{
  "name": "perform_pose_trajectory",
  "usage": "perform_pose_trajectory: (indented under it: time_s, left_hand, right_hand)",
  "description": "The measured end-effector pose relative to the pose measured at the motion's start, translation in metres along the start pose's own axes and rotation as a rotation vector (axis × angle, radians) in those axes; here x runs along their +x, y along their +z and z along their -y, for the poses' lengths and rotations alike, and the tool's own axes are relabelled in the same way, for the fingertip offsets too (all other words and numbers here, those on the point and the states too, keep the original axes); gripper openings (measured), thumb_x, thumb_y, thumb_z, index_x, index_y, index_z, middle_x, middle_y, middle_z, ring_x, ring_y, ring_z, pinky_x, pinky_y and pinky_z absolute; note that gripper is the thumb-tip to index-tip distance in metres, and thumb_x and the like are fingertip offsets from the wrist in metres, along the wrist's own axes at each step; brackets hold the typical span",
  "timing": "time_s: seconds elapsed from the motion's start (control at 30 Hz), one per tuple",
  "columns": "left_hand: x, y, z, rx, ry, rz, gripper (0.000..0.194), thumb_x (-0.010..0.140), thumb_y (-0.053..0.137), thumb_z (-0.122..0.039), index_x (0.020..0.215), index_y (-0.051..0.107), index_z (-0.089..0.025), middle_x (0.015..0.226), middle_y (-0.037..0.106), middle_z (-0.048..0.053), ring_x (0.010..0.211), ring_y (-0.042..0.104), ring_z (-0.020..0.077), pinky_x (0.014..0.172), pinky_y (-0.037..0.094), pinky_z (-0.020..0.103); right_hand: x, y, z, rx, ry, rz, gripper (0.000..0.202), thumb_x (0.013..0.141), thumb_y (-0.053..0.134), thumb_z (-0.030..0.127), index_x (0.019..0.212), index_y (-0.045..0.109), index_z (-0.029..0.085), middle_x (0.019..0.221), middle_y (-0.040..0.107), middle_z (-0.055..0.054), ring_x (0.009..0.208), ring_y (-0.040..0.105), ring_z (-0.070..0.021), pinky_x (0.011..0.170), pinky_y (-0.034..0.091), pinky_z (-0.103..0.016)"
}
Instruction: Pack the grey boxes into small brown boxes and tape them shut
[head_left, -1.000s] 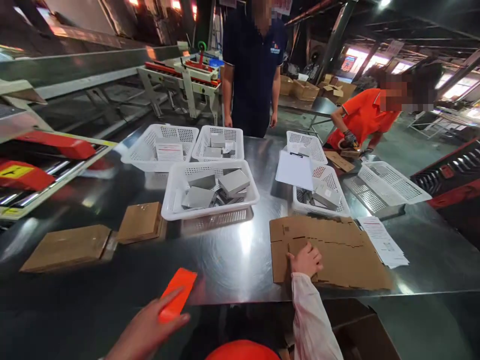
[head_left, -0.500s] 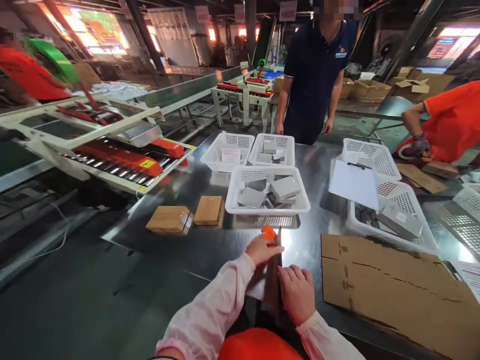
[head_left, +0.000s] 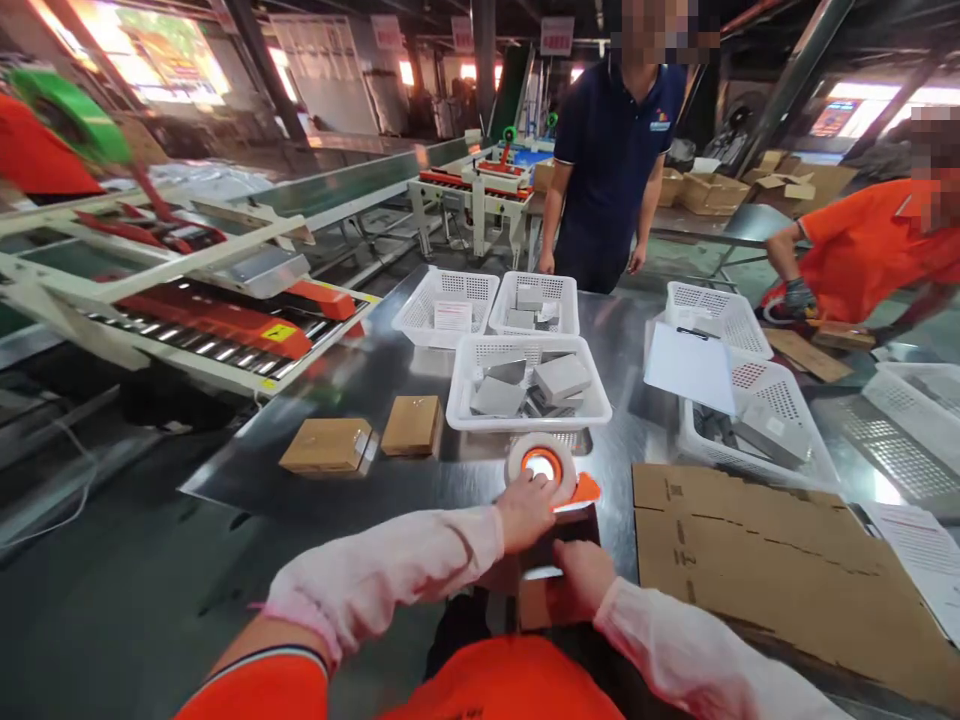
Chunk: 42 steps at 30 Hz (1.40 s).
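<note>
Head view: taking the white perforated plastic basket of grey flat boxes (head_left: 529,390) as the landmark, far to its left stands a roller conveyor with red guide rails (head_left: 217,320), bearing a yellow sticker whose print is too small to read. Nearer, just left of the basket, two closed brown cardboard boxes (head_left: 360,440) lie flat on the shiny steel surface (head_left: 315,400).

Directly in front of the basket, the left hand (head_left: 525,510) is clamped on an orange-handled tape dispenser with a pale round roll of tape (head_left: 544,465), fingers curled over the roll's near edge. Just below it, the right hand (head_left: 581,570) presses down, fingers together, on a small brown cardboard box (head_left: 547,590) at the surface's near edge; a pale strip of tape runs across the box top between the two hands. Both sleeves are light pink fabric.

Behind the basket sit two more white perforated baskets (head_left: 487,300), one holding a printed white label, illegible.

Right of the landmark, another white basket carries a clipboard with a blank white sheet (head_left: 690,365). In front of that lies a large flattened corrugated cardboard sheet (head_left: 765,570) with die-cut slots, then a printed paper form (head_left: 919,545), too fine to read.
</note>
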<state>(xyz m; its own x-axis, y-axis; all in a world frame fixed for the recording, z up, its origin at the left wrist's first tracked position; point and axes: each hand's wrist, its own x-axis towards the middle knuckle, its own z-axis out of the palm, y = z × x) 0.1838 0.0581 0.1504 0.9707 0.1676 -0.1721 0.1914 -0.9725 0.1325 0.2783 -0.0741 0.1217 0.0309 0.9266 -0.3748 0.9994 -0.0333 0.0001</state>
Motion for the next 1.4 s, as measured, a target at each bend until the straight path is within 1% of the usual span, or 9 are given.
perform_pose_trajectory:
  time_s: [0.2, 0.4, 0.6, 0.73, 0.83, 0.97, 1.13, 1.27, 1.4]
  left_hand:
    - [-0.013, 0.007, 0.002, -0.031, -0.024, 0.067, 0.039, 0.093, 0.048, -0.047, 0.097, 0.078, -0.023, 0.121, 0.059, 0.016, 0.114, 0.05, 0.034, 0.1, 0.037, 0.05]
    - [-0.057, 0.008, 0.014, -0.239, -0.541, -0.107, 0.048, 0.089, 0.051, -0.06, 0.123, 0.07, -0.033, 0.118, 0.061, 0.014, 0.119, 0.051, 0.0368, 0.101, 0.039, 0.052]
    - [-0.048, 0.065, -0.018, -0.534, -0.783, -0.053, 0.07, 0.072, 0.071, -0.064, 0.13, 0.066, -0.027, 0.142, 0.052, 0.013, 0.133, 0.047, 0.0345, 0.109, 0.04, 0.043]
    - [-0.017, 0.085, -0.04, -0.445, -0.857, -0.153, 0.074, 0.071, 0.067, -0.072, 0.131, 0.065, -0.028, 0.129, 0.059, 0.015, 0.127, 0.049, 0.0373, 0.105, 0.041, 0.047]
    - [-0.005, 0.089, -0.045, -0.336, -0.851, -0.203, 0.071, 0.074, 0.061, -0.076, 0.129, 0.066, -0.031, 0.113, 0.061, 0.015, 0.115, 0.053, 0.0388, 0.097, 0.044, 0.051]
    - [-0.003, 0.101, -0.042, -0.22, -0.839, -0.265, 0.043, 0.094, 0.048, -0.054, 0.126, 0.068, -0.034, 0.105, 0.06, 0.014, 0.104, 0.055, 0.0333, 0.089, 0.046, 0.047]
    - [-0.004, 0.115, -0.036, -0.183, -0.763, -0.327, 0.038, 0.097, 0.046, -0.045, 0.125, 0.069, -0.034, 0.102, 0.06, 0.014, 0.101, 0.056, 0.0321, 0.088, 0.046, 0.046]
    - [-0.003, 0.114, -0.034, -0.245, -0.729, -0.318, 0.038, 0.096, 0.048, -0.046, 0.124, 0.07, -0.034, 0.1, 0.059, 0.014, 0.102, 0.056, 0.0336, 0.088, 0.047, 0.049]
    - [-0.01, 0.116, -0.033, -0.386, -0.712, -0.331, 0.038, 0.089, 0.059, -0.048, 0.123, 0.071, -0.034, 0.101, 0.059, 0.012, 0.108, 0.055, 0.0351, 0.094, 0.046, 0.052]
  right_hand:
    - [-0.008, 0.046, -0.009, -0.065, -0.078, -0.391, 0.056, 0.084, 0.069, 0.033, 0.135, 0.059, 0.013, 0.144, 0.055, -0.017, 0.135, 0.049, -0.0344, 0.113, 0.04, -0.05]
    - [-0.006, 0.066, -0.001, -0.029, 0.252, -0.244, 0.083, 0.075, 0.078, 0.044, 0.141, 0.05, 0.001, 0.146, 0.045, -0.029, 0.134, 0.046, -0.0462, 0.113, 0.036, -0.059]
    - [0.009, 0.052, 0.027, -0.029, 0.198, -0.086, 0.055, 0.088, 0.064, 0.033, 0.138, 0.056, 0.011, 0.149, 0.043, -0.023, 0.135, 0.047, -0.0436, 0.111, 0.033, -0.066]
    - [-0.014, 0.054, -0.014, 0.137, -0.074, -0.137, 0.039, 0.092, 0.053, 0.026, 0.128, 0.066, 0.018, 0.137, 0.061, -0.017, 0.129, 0.055, -0.0349, 0.115, 0.033, -0.06]
    - [-0.031, 0.069, -0.066, 0.175, -0.304, -0.373, 0.05, 0.095, 0.047, 0.031, 0.144, 0.05, 0.025, 0.145, 0.055, -0.01, 0.141, 0.042, -0.0289, 0.122, 0.019, -0.058]
    - [-0.005, 0.091, -0.091, 0.206, -0.124, -0.677, 0.081, 0.094, 0.047, 0.049, 0.157, 0.016, 0.009, 0.16, 0.027, -0.024, 0.15, 0.019, -0.0373, 0.115, 0.028, -0.063]
    - [0.053, 0.074, -0.083, 0.671, 0.111, -0.263, 0.072, 0.089, 0.055, 0.057, 0.145, 0.047, 0.012, 0.14, 0.057, -0.022, 0.125, 0.056, -0.0358, 0.102, 0.045, -0.049]
    - [0.075, 0.054, -0.113, 1.108, 0.183, 0.121, 0.075, 0.074, 0.072, 0.058, 0.135, 0.06, 0.015, 0.124, 0.068, -0.016, 0.109, 0.065, -0.0312, 0.094, 0.05, -0.041]
    - [0.08, 0.059, -0.126, 1.156, 0.148, 0.276, 0.087, 0.063, 0.076, 0.069, 0.127, 0.065, 0.012, 0.111, 0.071, -0.017, 0.101, 0.067, -0.0333, 0.089, 0.052, -0.045]
